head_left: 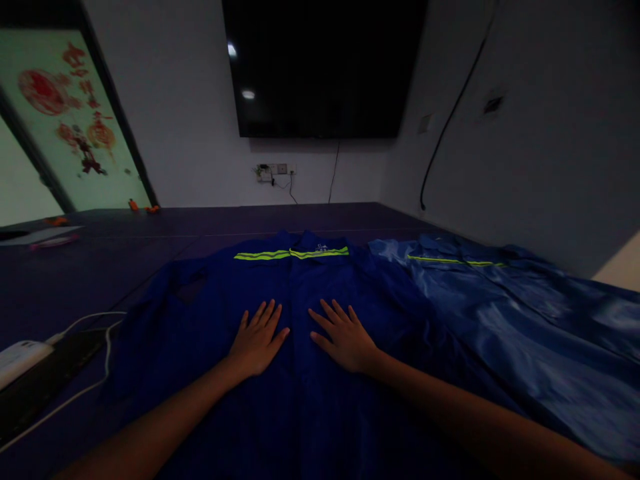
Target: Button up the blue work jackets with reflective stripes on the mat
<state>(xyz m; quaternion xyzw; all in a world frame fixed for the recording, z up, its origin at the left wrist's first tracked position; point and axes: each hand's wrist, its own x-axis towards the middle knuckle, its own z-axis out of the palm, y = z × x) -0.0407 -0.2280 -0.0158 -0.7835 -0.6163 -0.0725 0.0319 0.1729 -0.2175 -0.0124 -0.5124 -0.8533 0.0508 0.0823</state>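
A dark blue work jacket [210, 347] with a yellow-green reflective stripe [290, 254] across its shoulders lies spread flat on the dark table [150, 233] in front of me. My left hand [257, 340] rests palm down on the middle of the jacket, fingers stretched out. Just to its right, my right hand [345, 338] also lies flat on the cloth with fingers spread. Neither hand holds anything. A narrow gap of cloth separates the two hands.
A second, lighter blue jacket [500, 313] with the same stripe lies to the right, against the wall. A white charger [20, 357] with a white cable [95, 333] sits at the left edge. A black screen [320, 67] hangs on the far wall.
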